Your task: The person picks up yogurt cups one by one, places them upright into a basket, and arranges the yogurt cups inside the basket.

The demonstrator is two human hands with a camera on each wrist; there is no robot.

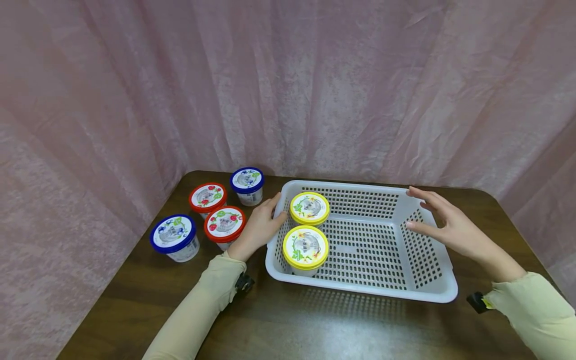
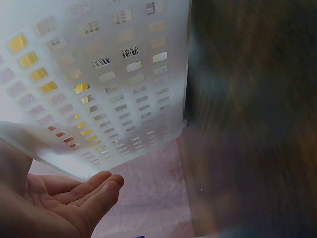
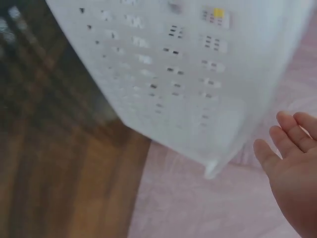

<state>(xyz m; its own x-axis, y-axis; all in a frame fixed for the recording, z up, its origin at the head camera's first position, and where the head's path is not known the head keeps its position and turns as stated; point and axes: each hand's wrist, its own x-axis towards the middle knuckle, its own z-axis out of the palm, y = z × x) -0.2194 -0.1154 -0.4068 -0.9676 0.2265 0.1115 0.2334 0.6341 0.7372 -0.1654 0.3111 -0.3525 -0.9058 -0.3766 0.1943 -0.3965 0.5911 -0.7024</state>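
A white plastic basket with slotted walls stands on the table. Two tubs with yellow lids, a rear yellow-lidded tub and a front yellow-lidded tub, sit at its left end. At the basket's left rim is my left hand, its thumb over the rim. In the left wrist view its fingers reach out nearly straight beside the rim. My right hand hovers by the right rim, thumb and fingers spread apart. In the right wrist view the right-hand fingers are extended beside the basket's outer wall, holding nothing.
Left of the basket stand a rear blue-lidded tub, a front blue-lidded tub, and two red-lidded tubs, the farther red-lidded tub and the nearer red-lidded tub. A pink curtain hangs behind the brown table.
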